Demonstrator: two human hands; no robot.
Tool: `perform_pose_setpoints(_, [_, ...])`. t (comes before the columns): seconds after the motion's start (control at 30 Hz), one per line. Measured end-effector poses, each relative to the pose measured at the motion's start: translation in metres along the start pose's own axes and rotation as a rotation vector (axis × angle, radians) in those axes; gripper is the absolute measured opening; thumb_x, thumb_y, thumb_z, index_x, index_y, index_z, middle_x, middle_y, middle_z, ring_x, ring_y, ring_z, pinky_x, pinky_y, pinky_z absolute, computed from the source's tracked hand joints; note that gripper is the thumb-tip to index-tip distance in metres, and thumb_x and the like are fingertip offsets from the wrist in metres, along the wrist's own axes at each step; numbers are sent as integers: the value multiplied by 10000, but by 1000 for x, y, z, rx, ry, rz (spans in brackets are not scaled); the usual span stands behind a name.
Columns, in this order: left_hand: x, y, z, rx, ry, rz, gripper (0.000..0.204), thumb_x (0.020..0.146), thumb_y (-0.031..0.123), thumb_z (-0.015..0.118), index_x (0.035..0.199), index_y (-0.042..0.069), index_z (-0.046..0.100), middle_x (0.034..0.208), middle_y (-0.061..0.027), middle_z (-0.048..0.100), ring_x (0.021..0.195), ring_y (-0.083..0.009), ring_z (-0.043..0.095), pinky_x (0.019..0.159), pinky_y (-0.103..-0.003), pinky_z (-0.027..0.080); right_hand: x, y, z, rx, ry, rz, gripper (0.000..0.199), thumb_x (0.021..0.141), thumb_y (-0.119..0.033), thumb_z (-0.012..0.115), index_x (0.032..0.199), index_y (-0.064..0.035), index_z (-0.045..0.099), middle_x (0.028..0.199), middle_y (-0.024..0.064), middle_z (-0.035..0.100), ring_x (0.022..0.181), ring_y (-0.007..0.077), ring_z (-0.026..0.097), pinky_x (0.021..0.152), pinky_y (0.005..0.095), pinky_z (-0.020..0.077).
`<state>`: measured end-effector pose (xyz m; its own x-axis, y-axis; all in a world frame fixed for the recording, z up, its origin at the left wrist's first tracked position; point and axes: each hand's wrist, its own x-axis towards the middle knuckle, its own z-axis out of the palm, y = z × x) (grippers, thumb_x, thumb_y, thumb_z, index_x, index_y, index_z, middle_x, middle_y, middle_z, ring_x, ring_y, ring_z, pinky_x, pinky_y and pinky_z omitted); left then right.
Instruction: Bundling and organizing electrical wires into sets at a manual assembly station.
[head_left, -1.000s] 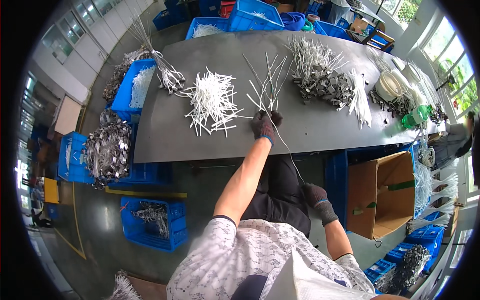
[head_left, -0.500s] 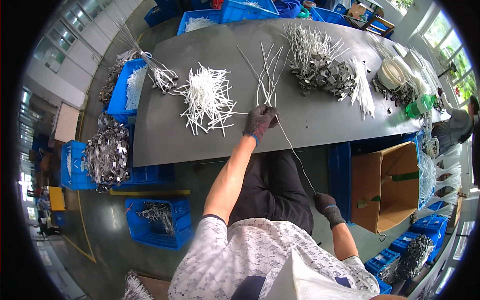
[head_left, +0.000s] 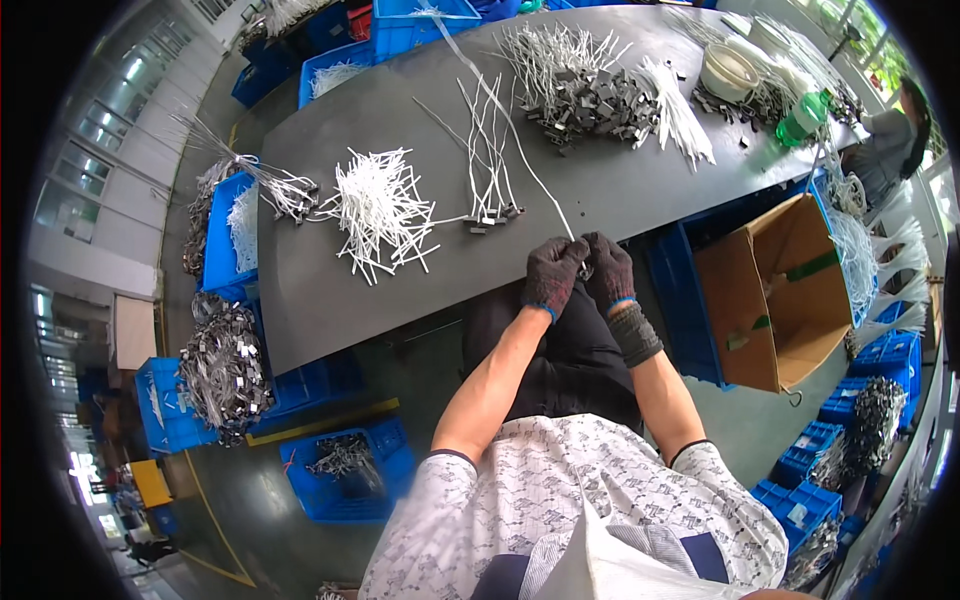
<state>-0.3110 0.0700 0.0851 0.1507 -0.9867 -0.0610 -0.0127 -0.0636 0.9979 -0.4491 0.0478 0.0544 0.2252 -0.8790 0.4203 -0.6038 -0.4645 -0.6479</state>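
Observation:
Just off the table's near edge, my gloved hands meet, fingers closed. My left hand [head_left: 553, 272] pinches the white-sleeved lower part of a long thin wire [head_left: 530, 165], which runs up across the table. Pressed against it, my right hand [head_left: 608, 272] is closed at the wire's end; what its fingers hold is hidden. Several wires [head_left: 487, 150] with small grey metal clips [head_left: 493, 217] at their near ends lie ahead of my hands. To the left is a loose pile of short white tubes [head_left: 380, 212].
On the table [head_left: 310, 300], a heap of grey clips [head_left: 600, 110], white tubes [head_left: 678, 110], a white tub [head_left: 728, 73] and a green bottle [head_left: 803, 118] sit far right. A cardboard box [head_left: 730, 320] stands right. Blue crates [head_left: 228, 225] line the left. Another person [head_left: 890, 140] is at far right.
My right hand has come up from low on the right to meet my left. My left hand has left the clipped wires on the table and drawn back. The view has shifted.

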Motion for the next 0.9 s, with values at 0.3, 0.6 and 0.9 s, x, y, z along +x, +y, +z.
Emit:
perform_pose_setpoints(0.3, [-17,-10,-8,345,202,431,287,933,258,734,880,-18,678,733,-116,657,719,-148,623,676,-348,503,-4,-2,25,205,-8,41,178,951,-143,606,1078,-27,651,969,178,710,857,306,703,756,365,557])
perform_pose_setpoints(0.6, [119,-62,-118,543,122,-36,523,965,472,543,857,-21,680,800,-262,672,737,-390,680,680,-492,498,120,39,46,641,-40,728,475,976,-354,612,1326,-35,581,943,123,717,594,178,650,522,291,502])
perform_pose_setpoints(0.9, [168,-83,-188,984,417,-481,458,881,427,615,983,-1,740,981,-270,715,919,-461,708,780,-526,558,262,194,118,973,20,1013,528,851,-424,773,1241,-89,653,865,69,657,674,190,633,656,382,559])
